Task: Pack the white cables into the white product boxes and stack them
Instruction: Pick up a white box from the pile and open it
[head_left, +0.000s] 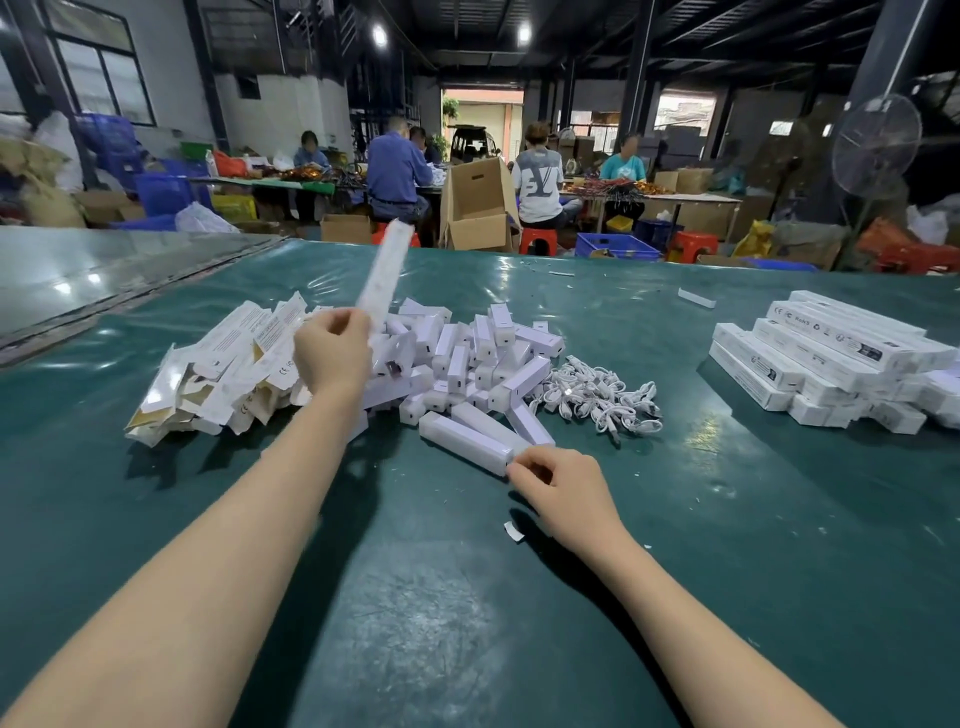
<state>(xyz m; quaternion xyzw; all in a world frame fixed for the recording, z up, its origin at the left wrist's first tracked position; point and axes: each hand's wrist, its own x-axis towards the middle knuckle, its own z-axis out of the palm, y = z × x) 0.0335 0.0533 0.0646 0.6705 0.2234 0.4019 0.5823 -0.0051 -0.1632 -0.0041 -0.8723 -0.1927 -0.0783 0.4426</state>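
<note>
Left hand (332, 351) is gripping a flat white product box (383, 267) by its lower end, holding it raised and tilted above the table. Right hand (563, 491) is pinching, with curled fingers, the near end of a long white unit (465, 441) that is lying on the green table cover (727, 519). White cables (597, 397) are lying in a loose heap just right of the central pile of white units (467, 353). Unfolded flat boxes (223, 364) are lying heaped at left. Packed boxes (831, 353) are sitting stacked at far right, well apart from the cables.
</note>
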